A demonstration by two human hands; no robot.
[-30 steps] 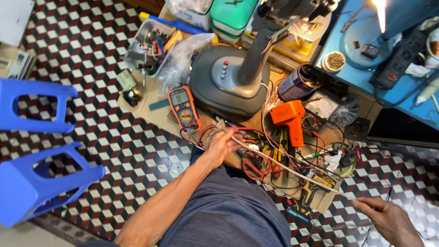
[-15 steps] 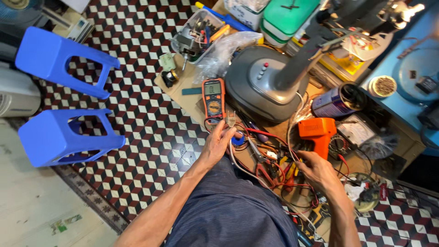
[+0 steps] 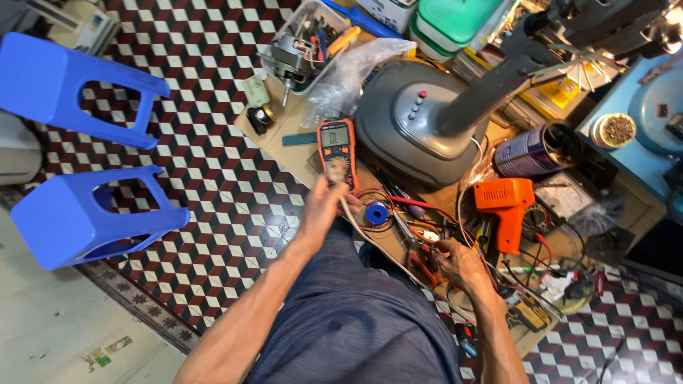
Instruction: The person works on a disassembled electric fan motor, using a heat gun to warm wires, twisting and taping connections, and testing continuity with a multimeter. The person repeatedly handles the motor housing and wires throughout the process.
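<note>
I see my left hand (image 3: pixel 324 206) reaching to the orange multimeter (image 3: pixel 338 151) on the cluttered surface (image 3: pixel 288 128), fingers pinching its dial. My right hand (image 3: pixel 459 267) rests curled among tangled wires (image 3: pixel 420 213); I cannot tell what it grips. A grey fan base (image 3: pixel 413 121) sits just beyond the multimeter.

L hand (image 3: pixel 324 203) raised fwd, fingers pinched; R hand (image 3: pixel 459 264) low, fingers curled, palm down.
</note>
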